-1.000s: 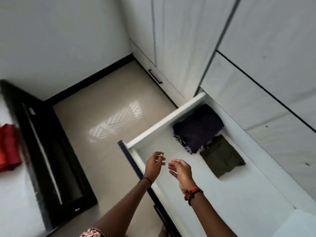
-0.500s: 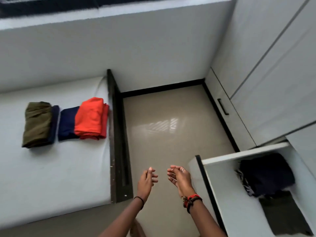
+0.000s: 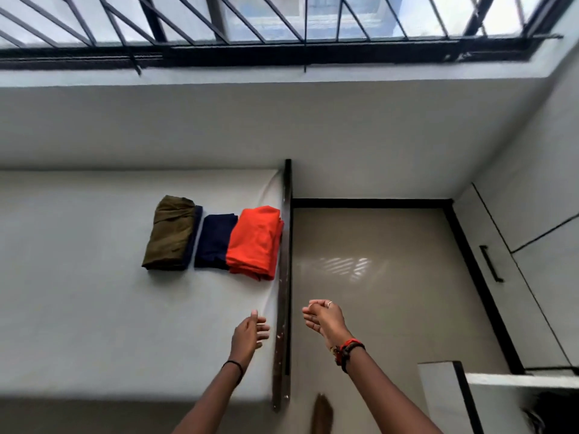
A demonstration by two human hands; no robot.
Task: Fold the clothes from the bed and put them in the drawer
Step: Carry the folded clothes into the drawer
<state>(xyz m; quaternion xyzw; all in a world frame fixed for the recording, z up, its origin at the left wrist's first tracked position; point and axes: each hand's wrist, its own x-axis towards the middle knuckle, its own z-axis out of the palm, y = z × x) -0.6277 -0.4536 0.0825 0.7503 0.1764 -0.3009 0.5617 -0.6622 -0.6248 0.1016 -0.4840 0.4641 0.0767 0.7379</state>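
Observation:
Folded clothes lie on the white bed (image 3: 78, 308) near its right edge: an olive garment (image 3: 169, 234) on a dark blue one, then a navy garment (image 3: 216, 241) partly under an orange garment (image 3: 255, 241). My left hand (image 3: 249, 335) hovers over the bed's right edge, fingers loosely curled and holding nothing. My right hand (image 3: 324, 319) hangs over the floor beside the bed frame, palm up, relaxed and empty. Both hands are well short of the clothes. The open white drawer (image 3: 451, 399) shows at the lower right, a dark garment (image 3: 551, 411) just visible inside.
A dark wooden bed frame (image 3: 283, 292) runs between bed and beige tiled floor (image 3: 376, 292). White wardrobe doors with a black handle (image 3: 492, 264) line the right wall. A barred window (image 3: 282, 23) spans the top. My foot (image 3: 322, 415) shows on the floor.
My view has swung left and up from the drawer to the bed and window. Both hands stayed empty and moved with it, from above the drawer to the bed's edge.

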